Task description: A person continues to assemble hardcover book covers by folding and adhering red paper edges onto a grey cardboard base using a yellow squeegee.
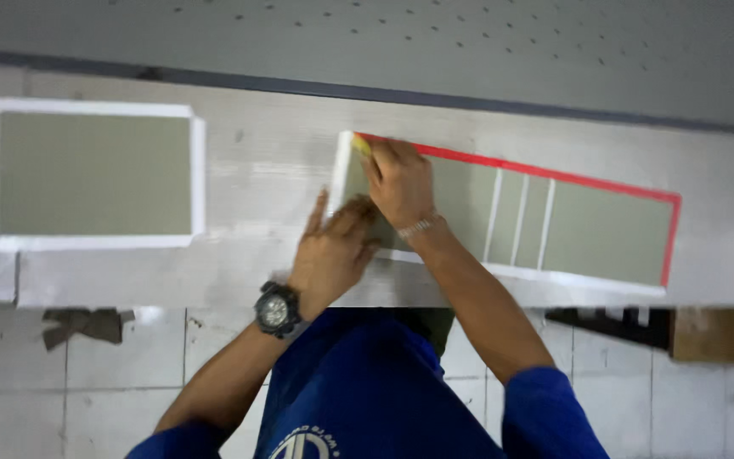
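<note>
The long white panel (265, 170) stretches right across the view, lying flat over a pale tiled floor (121, 382), and both hands are working at the rectangular opening (588, 229) cut into its right half. That opening shows a grey-green surface inside, crossed by three thin white bars (520, 219), and it's edged along the top and down the right end with a strip of red tape (554, 175); the near edge and the left end are plain white. Off to the left sits a second opening (87, 174), same grey-green inside, framed all in white and well apart from the hands.

Now the hands. The right hand (399, 183) is up at the top-left corner of the taped opening, fingers curled down and pressed onto the corner where the red tape begins; a small yellow object (360, 144) peeks out just past the fingertips, and I can't tell whether the hand grips it or just covers it. There's a thin bracelet (419, 226) at that wrist. The left hand (333, 251) lies just below and to the left, touching the right one, fingers spread fairly wide and flat on the white rim, index finger pointing up along the left edge. It holds nothing. A dark chunky wristwatch (276, 310) sits on that wrist, and blue sleeves (545, 412) show at the bottom.
</note>
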